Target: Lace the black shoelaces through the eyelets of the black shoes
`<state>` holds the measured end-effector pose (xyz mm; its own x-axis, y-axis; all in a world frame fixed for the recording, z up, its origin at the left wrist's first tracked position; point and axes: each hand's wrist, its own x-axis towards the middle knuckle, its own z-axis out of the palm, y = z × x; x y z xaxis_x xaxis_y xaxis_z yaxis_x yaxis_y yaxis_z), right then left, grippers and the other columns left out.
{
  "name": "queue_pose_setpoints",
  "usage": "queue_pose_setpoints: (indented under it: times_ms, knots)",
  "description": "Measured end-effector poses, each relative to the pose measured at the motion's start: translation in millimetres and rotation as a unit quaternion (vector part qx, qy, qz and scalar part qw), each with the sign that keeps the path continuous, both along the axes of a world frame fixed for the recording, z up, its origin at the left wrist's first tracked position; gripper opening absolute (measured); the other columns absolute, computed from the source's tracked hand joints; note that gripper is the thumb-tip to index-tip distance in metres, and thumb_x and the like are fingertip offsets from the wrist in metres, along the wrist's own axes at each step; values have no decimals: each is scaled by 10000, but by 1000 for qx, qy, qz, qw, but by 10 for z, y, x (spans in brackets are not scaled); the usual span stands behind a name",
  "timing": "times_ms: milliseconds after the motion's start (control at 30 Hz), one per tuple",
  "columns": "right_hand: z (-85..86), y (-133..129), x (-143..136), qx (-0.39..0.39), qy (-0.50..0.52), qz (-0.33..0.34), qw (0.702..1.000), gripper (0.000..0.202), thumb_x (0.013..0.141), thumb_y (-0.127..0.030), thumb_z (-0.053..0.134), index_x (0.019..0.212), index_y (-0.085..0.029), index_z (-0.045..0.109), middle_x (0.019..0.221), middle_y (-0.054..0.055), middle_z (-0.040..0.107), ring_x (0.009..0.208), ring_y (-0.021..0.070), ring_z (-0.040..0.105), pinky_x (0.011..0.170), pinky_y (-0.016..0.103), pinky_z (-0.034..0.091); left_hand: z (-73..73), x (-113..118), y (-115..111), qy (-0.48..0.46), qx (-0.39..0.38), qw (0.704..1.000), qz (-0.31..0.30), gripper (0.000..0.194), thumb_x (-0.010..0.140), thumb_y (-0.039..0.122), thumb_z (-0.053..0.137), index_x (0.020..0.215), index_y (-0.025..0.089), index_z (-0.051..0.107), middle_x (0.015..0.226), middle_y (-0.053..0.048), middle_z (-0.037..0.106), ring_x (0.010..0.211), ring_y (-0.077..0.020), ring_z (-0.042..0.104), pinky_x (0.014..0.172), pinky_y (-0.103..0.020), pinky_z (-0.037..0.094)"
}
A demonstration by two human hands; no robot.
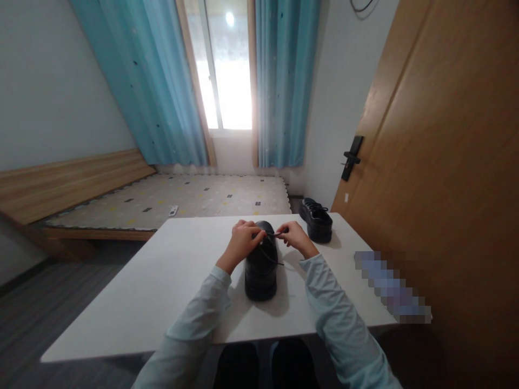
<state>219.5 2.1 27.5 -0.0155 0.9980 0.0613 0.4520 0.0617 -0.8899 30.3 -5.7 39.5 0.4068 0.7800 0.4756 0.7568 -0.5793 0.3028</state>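
Note:
A black lace-up shoe (260,275) stands upright on the white table (170,292), its heel toward me and its toe pointing away. My left hand (244,240) rests over the shoe's left side, fingers bent and thumb at the lacing; what it pinches there is too small to be sure of. On the right, my right hand (295,235) pinches a dark shoelace (276,234) between thumb and fingers, drawn out sideways from the shoe. A loose lace end hangs over the shoe's right side. The other black shoe (318,221) stands at the table's far right corner, its laces tied.
A blurred-out bluish item (391,286) lies along the table's right edge. Beyond the table is a bed (203,194) with a small white object (173,210) on it. A wooden door (438,162) stands close on the right.

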Motion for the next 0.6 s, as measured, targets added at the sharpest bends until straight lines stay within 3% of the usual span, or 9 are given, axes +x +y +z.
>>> queue_pose_setpoints:
  times_ms: [333, 600]
  knots:
    - [22, -29, -35, -18, -11, 14, 1000, 69, 727, -106, 633, 660, -105, 647, 409, -49, 491, 346, 59, 435, 335, 158, 350, 251, 123, -31, 102, -101, 987, 69, 163, 779, 328, 584, 810, 301, 742, 866, -28, 669, 887, -240, 557, 745, -326, 365]
    - [-21, 0, -57, 10, 7, 16, 1000, 117, 711, -146, 661, 603, -131, 619, 382, -57, 459, 333, 58, 423, 322, 154, 339, 264, 219, -46, 97, -106, 983, 113, 161, 748, 308, 629, 859, 299, 746, 873, -66, 703, 931, -293, 596, 789, -373, 394]
